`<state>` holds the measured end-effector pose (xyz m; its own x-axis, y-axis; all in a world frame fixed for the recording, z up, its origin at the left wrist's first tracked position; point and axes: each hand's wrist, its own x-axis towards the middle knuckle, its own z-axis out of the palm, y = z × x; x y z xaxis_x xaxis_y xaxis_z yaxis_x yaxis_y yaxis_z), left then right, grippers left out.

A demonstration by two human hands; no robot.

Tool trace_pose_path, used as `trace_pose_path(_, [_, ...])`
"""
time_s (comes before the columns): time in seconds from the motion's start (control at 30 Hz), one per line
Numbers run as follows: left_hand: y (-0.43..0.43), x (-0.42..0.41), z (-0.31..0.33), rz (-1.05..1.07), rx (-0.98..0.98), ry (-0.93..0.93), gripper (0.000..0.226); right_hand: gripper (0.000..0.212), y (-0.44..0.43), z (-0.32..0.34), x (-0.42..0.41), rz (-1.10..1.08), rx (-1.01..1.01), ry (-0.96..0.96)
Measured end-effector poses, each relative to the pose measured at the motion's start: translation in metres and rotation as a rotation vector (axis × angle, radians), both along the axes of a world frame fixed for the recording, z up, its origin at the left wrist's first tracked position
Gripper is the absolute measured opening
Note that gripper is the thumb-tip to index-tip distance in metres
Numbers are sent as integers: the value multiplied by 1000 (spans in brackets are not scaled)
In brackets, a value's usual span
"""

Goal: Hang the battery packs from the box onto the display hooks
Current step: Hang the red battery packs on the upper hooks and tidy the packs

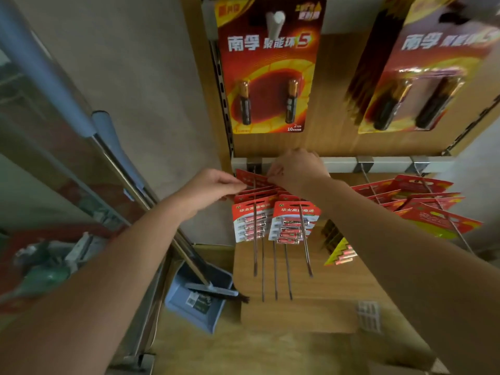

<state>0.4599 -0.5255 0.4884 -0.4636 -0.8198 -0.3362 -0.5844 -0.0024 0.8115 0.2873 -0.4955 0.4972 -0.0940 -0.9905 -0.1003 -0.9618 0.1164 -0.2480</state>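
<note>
Left hand and right hand pinch opposite edges of a battery pack just below the rail.

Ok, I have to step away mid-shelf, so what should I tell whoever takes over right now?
Left hand and right hand: both pinch one red pack at the back of the leftmost hook, by the rail.
Done: hung packs fill that hook and the next; right-side packs hang further along.
Left: seat this pack, let go, fetch more. The box is not in view, so I cannot tell how many remain.
</note>
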Motion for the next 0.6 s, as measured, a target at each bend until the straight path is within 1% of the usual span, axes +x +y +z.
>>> trace_pose_path(0.17, [-14, -2, 4, -94, -2, -86, 19, 22, 4, 4, -3, 67, -2, -20])
trace_pose_path(0.3, [-19, -7, 4, -151, -11, -129, 16, 24, 6, 7, -5, 133, -17, 5])
trace_pose_path(0.4, [-19, -7, 5, -178, 17, -118, 19, 25, 6, 8, -8, 178, -10, 24])
trace_pose_path(0.5, [-19, -3, 7, -192, 11, -103, 13, 24, 6, 8, -10, 218, -2, 28])
trace_pose_path(0.6, [-17, 0, 6, -234, -44, -97, 14, 23, 6, 6, -13, 236, 1, 26])
